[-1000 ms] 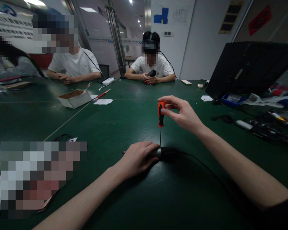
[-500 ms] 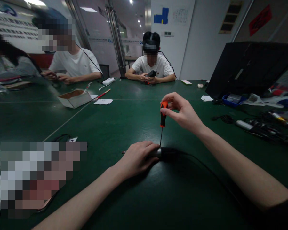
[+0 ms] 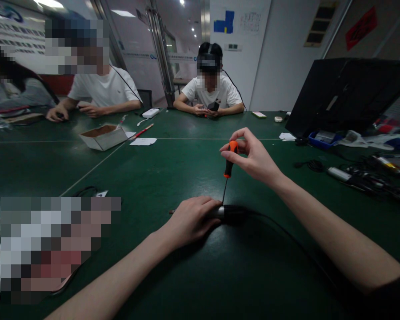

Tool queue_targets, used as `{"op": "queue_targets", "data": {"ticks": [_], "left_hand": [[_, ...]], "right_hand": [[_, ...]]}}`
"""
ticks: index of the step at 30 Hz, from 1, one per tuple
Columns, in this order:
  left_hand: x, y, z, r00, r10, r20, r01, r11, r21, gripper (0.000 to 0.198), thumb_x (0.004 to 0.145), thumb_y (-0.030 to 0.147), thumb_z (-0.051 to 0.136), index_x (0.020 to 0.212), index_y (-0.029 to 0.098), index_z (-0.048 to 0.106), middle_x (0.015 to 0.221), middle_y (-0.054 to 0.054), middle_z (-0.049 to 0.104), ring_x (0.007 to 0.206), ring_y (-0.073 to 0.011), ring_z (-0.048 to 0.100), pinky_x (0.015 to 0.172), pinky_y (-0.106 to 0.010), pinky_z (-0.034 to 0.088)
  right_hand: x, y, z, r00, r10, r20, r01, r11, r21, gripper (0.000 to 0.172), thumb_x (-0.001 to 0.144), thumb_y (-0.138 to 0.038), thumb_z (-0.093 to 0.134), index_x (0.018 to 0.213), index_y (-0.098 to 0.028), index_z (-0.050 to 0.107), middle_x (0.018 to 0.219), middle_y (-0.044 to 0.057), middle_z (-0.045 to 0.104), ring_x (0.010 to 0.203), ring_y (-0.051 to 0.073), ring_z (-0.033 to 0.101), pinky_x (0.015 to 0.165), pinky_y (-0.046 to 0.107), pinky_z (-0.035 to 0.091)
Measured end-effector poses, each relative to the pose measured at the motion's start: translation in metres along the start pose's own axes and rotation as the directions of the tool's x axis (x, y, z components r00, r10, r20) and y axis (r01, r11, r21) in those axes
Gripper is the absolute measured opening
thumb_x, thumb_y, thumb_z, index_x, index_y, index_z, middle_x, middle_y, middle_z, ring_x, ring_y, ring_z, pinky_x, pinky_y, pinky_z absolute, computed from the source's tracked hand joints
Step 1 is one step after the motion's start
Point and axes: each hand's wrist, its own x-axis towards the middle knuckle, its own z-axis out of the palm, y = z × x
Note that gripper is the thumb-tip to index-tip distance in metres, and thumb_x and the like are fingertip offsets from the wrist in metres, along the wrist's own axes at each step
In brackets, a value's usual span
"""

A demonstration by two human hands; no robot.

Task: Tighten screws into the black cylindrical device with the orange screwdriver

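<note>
My left hand (image 3: 195,220) is wrapped over a silver-and-black corded cylindrical tool (image 3: 221,213) lying on the green table, pressing it down. Most of its body is under my palm; a narrow end pokes out on the left, and a black cable runs off to the right. Above it, my right hand (image 3: 248,153) grips a screwdriver (image 3: 232,153) by its orange-and-black handle, between thumb and fingers. The screwdriver leans slightly right at the top, its thin shaft reaching down to the tool near my left fingertips. The exact contact of its tip is too small to tell.
An open box (image 3: 103,138) stands at left beside papers (image 3: 143,142). A black monitor (image 3: 346,95), a blue tray (image 3: 323,138) and tangled corded tools (image 3: 363,178) occupy the right. A blurred-out object (image 3: 60,244) lies near left. Co-workers (image 3: 210,89) sit across the table.
The screwdriver's handle has tipped a little to the right, and my right fingers have shifted around it. My left hand and the corded tool stay put. A co-worker's hand at left moved outward.
</note>
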Motion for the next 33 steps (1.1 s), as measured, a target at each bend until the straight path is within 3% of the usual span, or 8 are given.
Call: {"op": "queue_targets", "data": {"ticks": [7,16,23,27,33], "left_hand": [[0.0004,0.0030,-0.0036,1.000,-0.006,0.007,0.006,1.000,0.001,0.031,0.091,0.025,0.059,0.121,0.015,0.056,0.106,-0.010,0.067,0.092,-0.0238,0.063,0.078,-0.034,0.050],[0.0018,0.0046,-0.0044,0.999,-0.039,0.015,0.039,0.999,0.024,0.030,0.090,0.026,0.061,0.118,0.014,0.060,0.103,-0.010,0.068,0.091,-0.0247,0.063,0.076,-0.034,0.050],[0.0023,0.0051,-0.0055,0.999,-0.047,0.020,0.047,0.998,0.033,0.029,0.091,0.026,0.060,0.118,0.015,0.059,0.104,-0.010,0.068,0.093,-0.0247,0.063,0.077,-0.034,0.050],[0.0014,0.0051,-0.0058,0.999,-0.039,0.019,0.038,0.999,0.035,0.029,0.092,0.028,0.059,0.118,0.014,0.060,0.104,-0.010,0.068,0.093,-0.0253,0.063,0.078,-0.035,0.050],[0.0002,0.0042,-0.0052,1.000,-0.029,0.011,0.028,0.999,0.022,0.031,0.093,0.030,0.057,0.120,0.016,0.059,0.105,-0.011,0.068,0.094,-0.0248,0.063,0.079,-0.035,0.051]], "right_hand": [[0.0020,0.0014,-0.0009,0.997,-0.012,0.073,0.010,0.999,0.039,0.025,0.085,-0.025,0.061,0.109,-0.022,0.057,0.088,-0.001,0.065,0.080,0.013,0.064,0.076,0.029,0.050],[0.0001,0.0080,0.0039,0.997,0.070,0.032,-0.074,0.988,0.137,0.043,0.075,-0.032,0.073,0.100,-0.022,0.039,0.090,0.000,0.066,0.075,0.014,0.065,0.069,0.029,0.052],[0.0000,0.0050,0.0003,0.997,0.002,0.073,0.003,0.998,-0.067,0.032,0.083,-0.026,0.062,0.113,-0.022,0.053,0.098,0.001,0.063,0.068,0.009,0.059,0.063,0.025,0.047],[0.0006,0.0048,-0.0003,0.995,0.001,0.096,0.004,0.999,-0.053,0.034,0.086,-0.022,0.056,0.120,-0.020,0.051,0.089,0.000,0.063,0.072,0.012,0.060,0.066,0.027,0.047],[0.0014,0.0054,-0.0026,0.998,-0.005,0.061,0.009,0.997,-0.072,0.033,0.088,-0.024,0.055,0.120,-0.021,0.050,0.091,0.000,0.061,0.073,0.012,0.058,0.067,0.028,0.047]]}}
